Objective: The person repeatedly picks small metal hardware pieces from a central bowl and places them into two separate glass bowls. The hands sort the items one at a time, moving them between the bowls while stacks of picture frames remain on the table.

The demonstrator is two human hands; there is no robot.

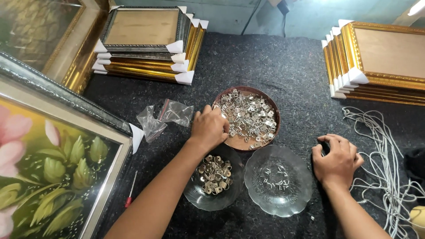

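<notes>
In the brown bowl [270,107], metal hangers [250,116] under left hand [209,127] grip.

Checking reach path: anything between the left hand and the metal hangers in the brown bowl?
Nothing visible. The left hand is already at the near-left rim of the brown bowl, fingers curled down onto the metal hangers. The two glass dishes sit nearer the person, out of the path.

Open felt [283,75] between frame stacks [146,44] [376,62]; bowls [248,117] crowd centre; cords [380,150] block right.
</notes>
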